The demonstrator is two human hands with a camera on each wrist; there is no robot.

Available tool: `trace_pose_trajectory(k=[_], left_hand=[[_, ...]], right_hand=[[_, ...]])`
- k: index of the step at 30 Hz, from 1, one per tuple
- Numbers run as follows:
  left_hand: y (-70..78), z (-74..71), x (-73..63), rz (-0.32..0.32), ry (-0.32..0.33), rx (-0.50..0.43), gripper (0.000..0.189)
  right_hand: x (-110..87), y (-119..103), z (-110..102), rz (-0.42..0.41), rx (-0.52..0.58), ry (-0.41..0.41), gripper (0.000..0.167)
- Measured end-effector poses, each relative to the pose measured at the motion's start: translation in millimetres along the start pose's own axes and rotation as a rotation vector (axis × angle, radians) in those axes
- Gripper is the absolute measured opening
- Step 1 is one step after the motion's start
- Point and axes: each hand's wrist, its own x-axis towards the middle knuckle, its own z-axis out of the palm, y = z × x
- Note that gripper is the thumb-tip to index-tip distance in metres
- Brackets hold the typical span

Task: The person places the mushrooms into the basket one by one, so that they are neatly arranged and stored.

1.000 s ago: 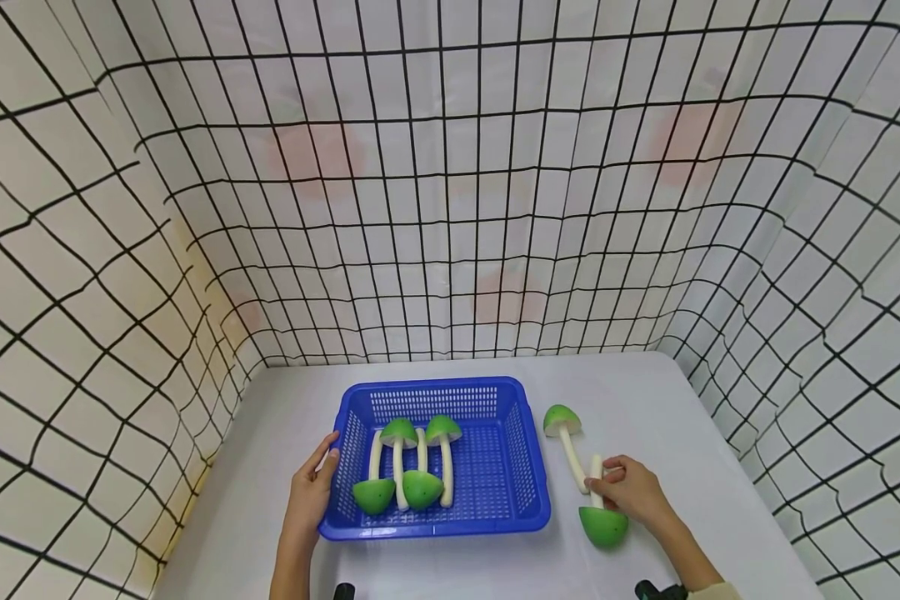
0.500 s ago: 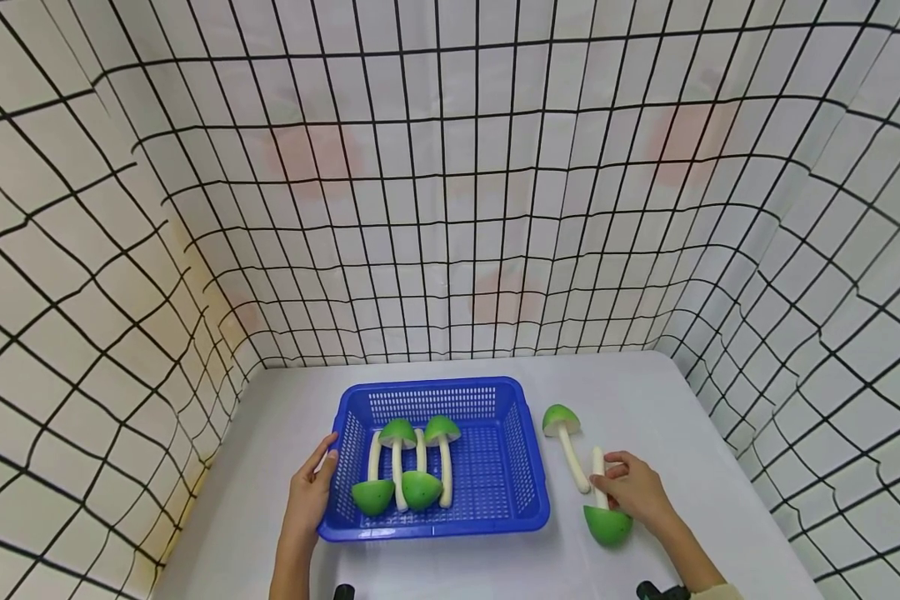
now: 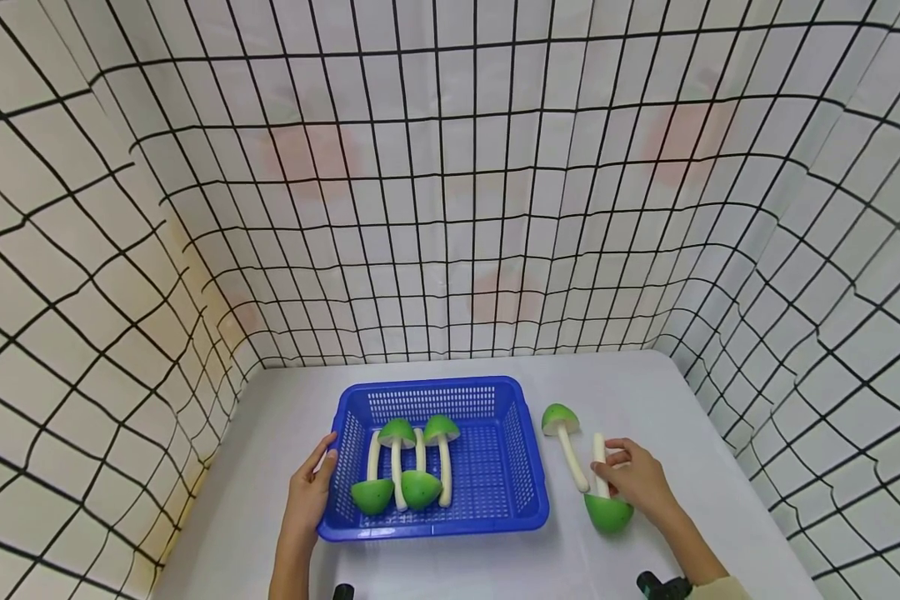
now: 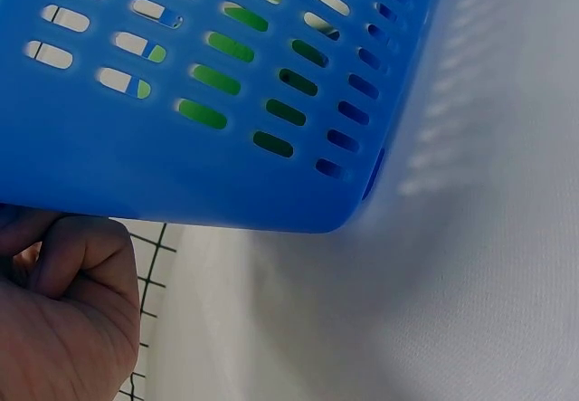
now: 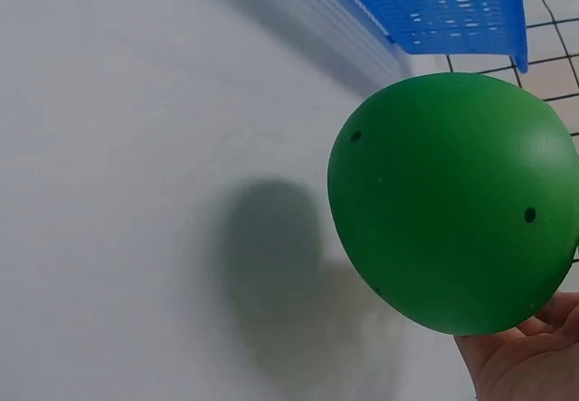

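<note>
Between thumb and fingers, my right hand (image 3: 637,482) pinches the white stem of a toy mushroom (image 3: 609,514), whose green cap points toward me. In the right wrist view that dotted cap (image 5: 452,206) hides most of the hand and casts a shadow on the table. My left hand (image 3: 311,492) grips the left rim of a blue plastic basket (image 3: 435,530); the left wrist view shows its curled fingers (image 4: 86,252) at the rim. Several similar mushrooms (image 3: 422,490) lie in the basket's left half, caps alternating near and far.
Another green-capped mushroom (image 3: 561,419) lies on the white table (image 3: 667,400) just right of the basket, its stem end close to the held one. Black wire grid panels (image 3: 450,208) stand at the back and both sides.
My right hand and its mushroom have moved a little away from me and slightly right. The left hand keeps its hold on the basket, which stays in place.
</note>
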Motion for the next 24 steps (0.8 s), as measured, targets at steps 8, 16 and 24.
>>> trace_pose_trajectory(k=[8,16,24], left_hand=[[1.3,-0.4,-0.7,-0.008,-0.001,-0.004,0.049],[0.4,-1.1,-0.1,0.013,0.004,-0.003,0.052],[-0.3,-0.5,-0.3,-0.001,-0.003,-0.01,0.049]], right_hand=[[2.7,-13,-2,-0.025,0.002,-0.001,0.062],[4.8,-24,0,-0.078,0.029,0.023,0.058],[4.3,-40,1,-0.134,0.048,0.029,0.056]])
